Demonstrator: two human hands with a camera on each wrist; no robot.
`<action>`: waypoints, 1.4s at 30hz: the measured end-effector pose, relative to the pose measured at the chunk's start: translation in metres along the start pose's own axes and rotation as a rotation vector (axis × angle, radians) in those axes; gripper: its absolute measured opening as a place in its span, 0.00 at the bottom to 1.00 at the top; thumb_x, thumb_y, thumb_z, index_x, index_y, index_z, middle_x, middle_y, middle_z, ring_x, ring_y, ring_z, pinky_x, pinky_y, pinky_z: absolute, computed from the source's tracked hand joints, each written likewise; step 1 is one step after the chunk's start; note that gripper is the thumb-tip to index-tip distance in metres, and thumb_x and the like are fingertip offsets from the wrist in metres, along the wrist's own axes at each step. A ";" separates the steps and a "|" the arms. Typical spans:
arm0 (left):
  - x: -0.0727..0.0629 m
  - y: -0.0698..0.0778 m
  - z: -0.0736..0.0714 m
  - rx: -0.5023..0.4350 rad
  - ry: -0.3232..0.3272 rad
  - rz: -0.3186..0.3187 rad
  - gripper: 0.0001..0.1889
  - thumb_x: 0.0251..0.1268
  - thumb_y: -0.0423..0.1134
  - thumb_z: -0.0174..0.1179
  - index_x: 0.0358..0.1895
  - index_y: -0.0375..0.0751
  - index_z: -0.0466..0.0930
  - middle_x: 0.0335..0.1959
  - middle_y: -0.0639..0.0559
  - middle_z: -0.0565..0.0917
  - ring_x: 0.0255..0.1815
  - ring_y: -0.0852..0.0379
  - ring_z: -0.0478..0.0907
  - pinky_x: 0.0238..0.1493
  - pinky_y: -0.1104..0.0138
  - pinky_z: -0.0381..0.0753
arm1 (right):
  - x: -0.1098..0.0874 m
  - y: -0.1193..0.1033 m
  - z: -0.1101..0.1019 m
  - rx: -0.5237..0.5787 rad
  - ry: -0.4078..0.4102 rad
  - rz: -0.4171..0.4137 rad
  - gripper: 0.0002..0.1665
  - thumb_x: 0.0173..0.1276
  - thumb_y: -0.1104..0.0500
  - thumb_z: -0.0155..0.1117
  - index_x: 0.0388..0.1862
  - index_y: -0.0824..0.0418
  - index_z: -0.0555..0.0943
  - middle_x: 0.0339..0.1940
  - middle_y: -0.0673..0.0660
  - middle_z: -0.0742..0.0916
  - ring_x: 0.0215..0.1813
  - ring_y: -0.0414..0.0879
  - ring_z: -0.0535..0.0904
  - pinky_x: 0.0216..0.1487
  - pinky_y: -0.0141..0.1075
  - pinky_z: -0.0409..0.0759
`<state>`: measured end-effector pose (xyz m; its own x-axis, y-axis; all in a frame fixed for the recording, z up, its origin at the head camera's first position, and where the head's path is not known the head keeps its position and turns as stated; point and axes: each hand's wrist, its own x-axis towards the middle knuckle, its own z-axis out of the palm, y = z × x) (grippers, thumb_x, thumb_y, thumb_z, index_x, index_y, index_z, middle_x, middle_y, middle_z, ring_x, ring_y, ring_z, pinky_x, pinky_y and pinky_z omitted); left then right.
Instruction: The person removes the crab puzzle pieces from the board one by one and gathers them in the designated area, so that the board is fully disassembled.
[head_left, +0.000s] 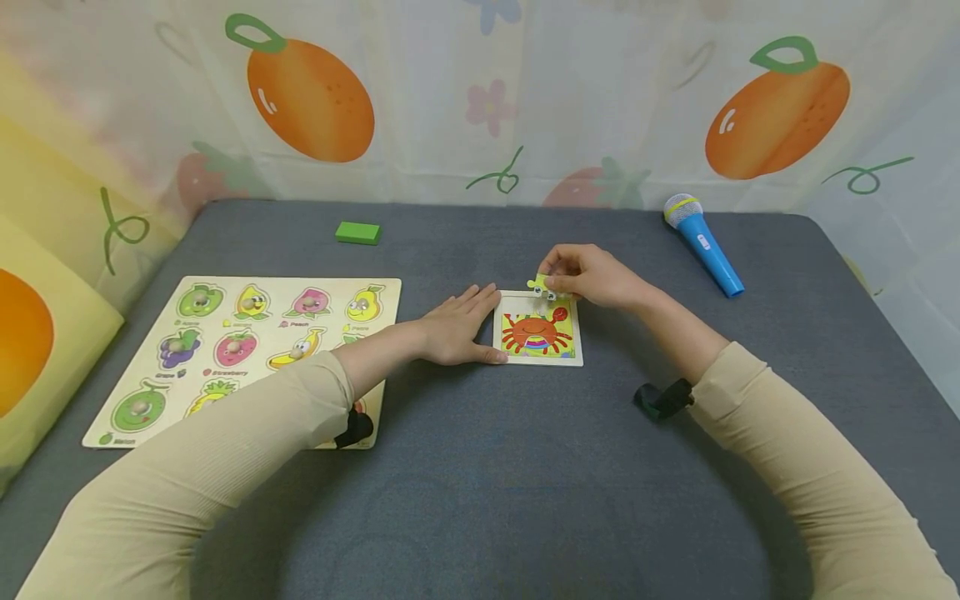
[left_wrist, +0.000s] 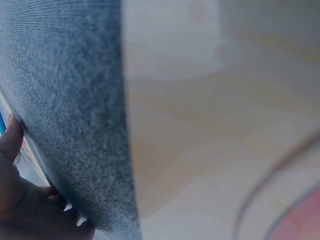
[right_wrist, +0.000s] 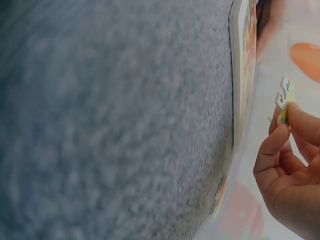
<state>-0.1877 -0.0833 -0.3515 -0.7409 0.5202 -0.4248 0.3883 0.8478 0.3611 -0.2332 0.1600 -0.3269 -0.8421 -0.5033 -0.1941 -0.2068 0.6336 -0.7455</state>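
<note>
In the head view a small square crab puzzle [head_left: 537, 335] sits in its white tray [head_left: 547, 362], with a bare strip along the far side. My right hand [head_left: 592, 275] pinches a yellow-green puzzle piece [head_left: 542, 288] between thumb and fingers, over the tray's far edge. The piece bears the crab's eyes, which show in the right wrist view on the piece [right_wrist: 283, 97] held up by the right hand [right_wrist: 292, 170]. With fingers spread straight, my left hand [head_left: 457, 327] rests at the tray's left edge, its thumb touching the near left corner.
A wooden fruit peg board [head_left: 390, 317] lies to the left, partly under the left forearm. A green block [head_left: 357, 233] is at the back left, and a blue toy microphone [head_left: 708, 250] at the back right. Printed curtains hang behind the grey table [head_left: 480, 483].
</note>
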 end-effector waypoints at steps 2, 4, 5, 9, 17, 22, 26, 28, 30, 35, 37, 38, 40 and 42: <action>0.000 0.000 0.000 0.002 0.001 0.001 0.53 0.67 0.66 0.54 0.81 0.45 0.34 0.84 0.49 0.35 0.85 0.48 0.29 0.84 0.50 0.37 | 0.000 0.002 -0.002 -0.005 0.002 0.013 0.13 0.77 0.57 0.55 0.54 0.61 0.78 0.39 0.58 0.82 0.37 0.50 0.74 0.36 0.38 0.75; 0.000 0.000 0.000 0.003 0.002 0.002 0.53 0.67 0.66 0.54 0.81 0.45 0.34 0.84 0.49 0.35 0.85 0.48 0.29 0.84 0.50 0.37 | 0.000 0.003 -0.004 -0.010 0.001 0.022 0.13 0.76 0.56 0.56 0.54 0.61 0.78 0.38 0.57 0.81 0.33 0.49 0.73 0.31 0.36 0.73; 0.001 -0.001 0.000 0.003 0.003 0.003 0.53 0.67 0.66 0.54 0.81 0.45 0.34 0.84 0.49 0.35 0.85 0.48 0.29 0.84 0.50 0.37 | -0.001 0.004 -0.006 -0.012 0.002 0.028 0.13 0.76 0.56 0.56 0.54 0.60 0.78 0.38 0.57 0.81 0.32 0.49 0.73 0.29 0.36 0.72; 0.001 -0.001 0.001 -0.003 0.005 0.005 0.52 0.67 0.65 0.54 0.81 0.45 0.34 0.84 0.48 0.35 0.85 0.47 0.30 0.84 0.50 0.37 | -0.006 0.006 -0.011 -0.005 0.004 0.032 0.14 0.76 0.55 0.56 0.54 0.60 0.78 0.37 0.56 0.81 0.30 0.50 0.72 0.28 0.37 0.71; 0.000 -0.001 0.001 -0.007 0.011 0.011 0.52 0.67 0.65 0.54 0.81 0.44 0.34 0.84 0.48 0.35 0.85 0.47 0.30 0.84 0.49 0.37 | -0.012 0.016 -0.021 -0.012 0.024 0.038 0.13 0.76 0.56 0.57 0.53 0.61 0.79 0.34 0.58 0.81 0.30 0.50 0.73 0.32 0.41 0.74; 0.000 -0.001 0.001 0.000 0.013 0.019 0.52 0.67 0.65 0.54 0.81 0.44 0.34 0.84 0.48 0.35 0.85 0.47 0.30 0.84 0.49 0.38 | -0.017 0.023 -0.026 -0.033 0.020 0.054 0.14 0.75 0.56 0.57 0.54 0.61 0.79 0.35 0.58 0.83 0.37 0.48 0.77 0.40 0.39 0.80; 0.001 -0.001 0.001 0.000 0.008 0.018 0.52 0.67 0.65 0.54 0.81 0.44 0.34 0.84 0.48 0.35 0.85 0.47 0.30 0.84 0.49 0.38 | -0.021 0.028 -0.031 -0.037 0.020 0.072 0.15 0.76 0.56 0.57 0.55 0.61 0.79 0.37 0.58 0.83 0.41 0.49 0.78 0.44 0.38 0.81; 0.001 -0.001 0.001 -0.002 0.007 0.017 0.52 0.67 0.65 0.54 0.81 0.44 0.34 0.84 0.48 0.35 0.85 0.48 0.30 0.84 0.50 0.38 | -0.023 0.030 -0.034 -0.045 0.028 0.079 0.15 0.76 0.56 0.57 0.55 0.61 0.79 0.37 0.57 0.83 0.42 0.49 0.78 0.45 0.39 0.81; 0.000 -0.001 0.001 -0.004 0.006 0.016 0.52 0.67 0.65 0.54 0.81 0.44 0.34 0.84 0.48 0.35 0.85 0.48 0.29 0.84 0.50 0.38 | -0.025 0.033 -0.037 -0.054 0.040 0.085 0.15 0.76 0.56 0.57 0.55 0.61 0.79 0.37 0.57 0.83 0.43 0.49 0.78 0.45 0.39 0.81; 0.000 -0.001 0.001 -0.010 0.011 0.017 0.52 0.67 0.65 0.55 0.81 0.44 0.34 0.84 0.48 0.35 0.85 0.47 0.30 0.84 0.50 0.38 | -0.028 0.042 -0.045 -0.066 0.060 0.106 0.15 0.76 0.55 0.56 0.55 0.62 0.79 0.39 0.56 0.83 0.44 0.49 0.77 0.44 0.37 0.81; -0.001 -0.001 0.002 -0.011 0.014 0.018 0.52 0.67 0.64 0.55 0.81 0.44 0.34 0.84 0.48 0.35 0.85 0.47 0.30 0.84 0.50 0.38 | -0.030 0.046 -0.047 -0.066 0.061 0.116 0.16 0.77 0.55 0.56 0.55 0.62 0.79 0.41 0.57 0.83 0.45 0.49 0.76 0.44 0.36 0.80; -0.001 -0.001 0.002 -0.011 0.015 0.018 0.52 0.67 0.64 0.55 0.81 0.44 0.34 0.84 0.48 0.35 0.85 0.48 0.30 0.84 0.50 0.38 | -0.030 0.047 -0.049 -0.065 0.061 0.119 0.16 0.77 0.55 0.55 0.56 0.62 0.79 0.42 0.57 0.83 0.45 0.49 0.76 0.44 0.36 0.80; -0.001 -0.001 0.002 -0.012 0.017 0.020 0.52 0.67 0.64 0.55 0.81 0.44 0.34 0.84 0.48 0.36 0.85 0.47 0.30 0.84 0.50 0.38 | -0.031 0.051 -0.051 -0.067 0.061 0.132 0.16 0.77 0.55 0.54 0.56 0.63 0.78 0.43 0.58 0.83 0.45 0.49 0.76 0.44 0.36 0.80; -0.002 -0.001 0.002 -0.013 0.016 0.019 0.52 0.67 0.64 0.55 0.81 0.44 0.34 0.84 0.48 0.35 0.85 0.48 0.30 0.84 0.50 0.38 | -0.032 0.053 -0.053 -0.071 0.061 0.141 0.17 0.77 0.55 0.54 0.56 0.64 0.78 0.44 0.58 0.83 0.46 0.49 0.75 0.44 0.36 0.80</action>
<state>-0.1856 -0.0846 -0.3523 -0.7424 0.5343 -0.4041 0.3954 0.8365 0.3794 -0.2438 0.2412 -0.3266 -0.8934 -0.3713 -0.2530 -0.1175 0.7366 -0.6661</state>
